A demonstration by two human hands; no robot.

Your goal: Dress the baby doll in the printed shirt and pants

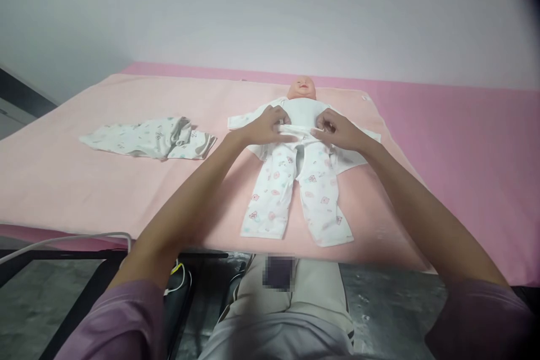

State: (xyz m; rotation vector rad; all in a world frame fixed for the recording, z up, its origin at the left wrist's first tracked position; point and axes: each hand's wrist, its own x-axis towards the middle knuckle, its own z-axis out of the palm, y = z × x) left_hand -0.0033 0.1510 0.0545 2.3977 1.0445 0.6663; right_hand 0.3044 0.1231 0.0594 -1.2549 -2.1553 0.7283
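Observation:
A baby doll [302, 88] lies face up on the pink-covered table, its head at the far side. It wears a white long-sleeved top [301, 111] whose sleeves spread to both sides. White patterned trousers [276, 185] cover its lower body, with the legs pointing toward me. My left hand [272, 125] is closed on the left side of the trousers' waistband. At the waistband's right side, my right hand [336, 129] pinches the cloth between thumb and curled fingers. The waistband lies at the doll's belly, between both hands.
A folded patterned white garment [147, 138] lies on the pink sheet [105, 185] to the left. Beyond the table rises a pale wall. A white cable [84, 236] runs along the near left edge, and a black frame stands below it.

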